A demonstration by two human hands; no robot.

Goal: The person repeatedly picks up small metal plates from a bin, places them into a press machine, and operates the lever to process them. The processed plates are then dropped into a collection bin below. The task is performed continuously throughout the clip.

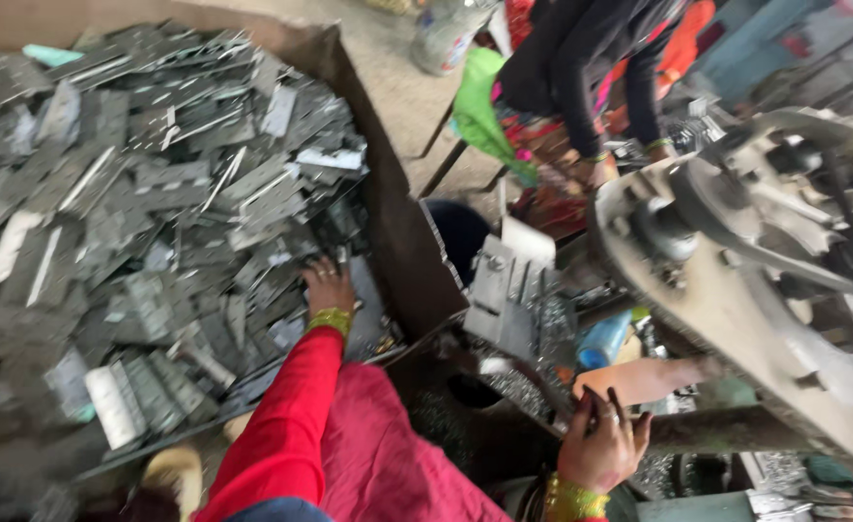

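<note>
My left hand (328,283), in a red sleeve with a gold bangle, reaches into a big bin (402,222) heaped with flat grey metal strips (156,193); its fingers rest on the strips at the pile's right edge, and the grip is blurred. My right hand (605,440), also bangled, is low at the right with its fingers closed around a dark lever or rod (716,430) on a press machine (765,271). A short stack of metal strips (508,290) stands between the bin and the machine.
A large flywheel and pale housing of the machine fill the right side. Another person in dark sleeves (591,77) bends over at the top right beside a green cloth (479,106). A blue bottle (602,340) lies by the machine.
</note>
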